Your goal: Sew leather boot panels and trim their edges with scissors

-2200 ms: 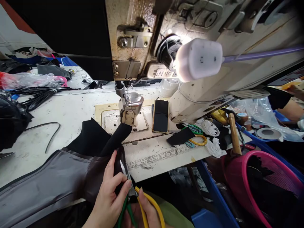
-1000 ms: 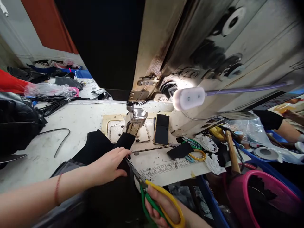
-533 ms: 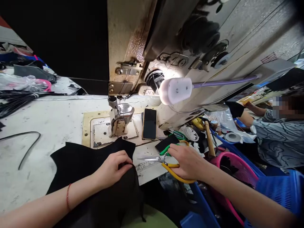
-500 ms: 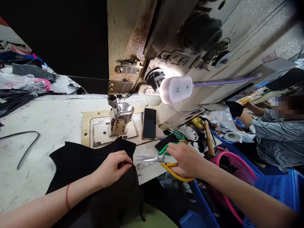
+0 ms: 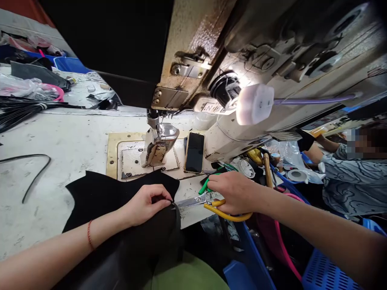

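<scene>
My left hand (image 5: 151,204) pinches the edge of a black sheet of material (image 5: 102,197), which spreads over the table edge and hangs down toward my lap. In my right hand (image 5: 232,192) is a pair of scissors (image 5: 193,200) with one green and one yellow handle. Their blades point left, and the tips meet the black edge just beside my left fingertips. Whether the blades have cut into it, I cannot tell. Beyond my hands stands a sewing machine (image 5: 160,145), its needle area above a metal post. A phone (image 5: 195,152) lies on the machine bed.
A lit white lamp (image 5: 255,104) hangs off the machine arm. To the right are a pink basket (image 5: 282,241), a blue crate (image 5: 329,262) and a wooden-handled tool (image 5: 267,169). Another person (image 5: 347,177) sits farther right. A black strip (image 5: 39,175) lies on the left.
The scissors have moved left, bringing their tips up to the black material by my left fingers. The camera view has shifted somewhat. My left hand keeps its pinch.
</scene>
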A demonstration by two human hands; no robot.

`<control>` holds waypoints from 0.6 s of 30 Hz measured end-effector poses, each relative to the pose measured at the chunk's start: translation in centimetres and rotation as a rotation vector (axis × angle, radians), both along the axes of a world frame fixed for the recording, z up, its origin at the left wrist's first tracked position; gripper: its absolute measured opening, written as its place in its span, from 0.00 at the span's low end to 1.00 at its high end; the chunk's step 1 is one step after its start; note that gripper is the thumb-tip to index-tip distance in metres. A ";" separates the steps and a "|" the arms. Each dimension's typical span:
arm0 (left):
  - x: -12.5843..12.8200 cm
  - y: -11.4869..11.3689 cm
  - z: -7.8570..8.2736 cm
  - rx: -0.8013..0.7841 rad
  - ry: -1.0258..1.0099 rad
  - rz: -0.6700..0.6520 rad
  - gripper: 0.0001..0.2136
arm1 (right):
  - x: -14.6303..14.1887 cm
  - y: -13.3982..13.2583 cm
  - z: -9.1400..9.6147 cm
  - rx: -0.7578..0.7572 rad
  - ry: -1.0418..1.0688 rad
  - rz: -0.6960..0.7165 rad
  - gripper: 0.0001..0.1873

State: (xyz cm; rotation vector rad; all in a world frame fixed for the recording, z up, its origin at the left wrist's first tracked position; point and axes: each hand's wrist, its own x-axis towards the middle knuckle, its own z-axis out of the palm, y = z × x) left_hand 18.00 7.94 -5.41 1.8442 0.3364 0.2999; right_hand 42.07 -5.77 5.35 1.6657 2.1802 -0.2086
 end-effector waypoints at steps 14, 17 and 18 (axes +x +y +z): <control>0.1 0.2 -0.7 -0.066 -0.015 -0.023 0.06 | -2.2 -0.2 2.0 0.304 -0.195 0.268 0.02; 0.0 0.1 -0.9 -0.053 -0.008 -0.047 0.06 | -2.4 -0.1 2.4 0.281 -0.201 0.278 0.03; 0.0 0.1 -0.9 -0.050 -0.009 -0.057 0.07 | -2.4 0.0 2.5 0.252 -0.191 0.263 0.04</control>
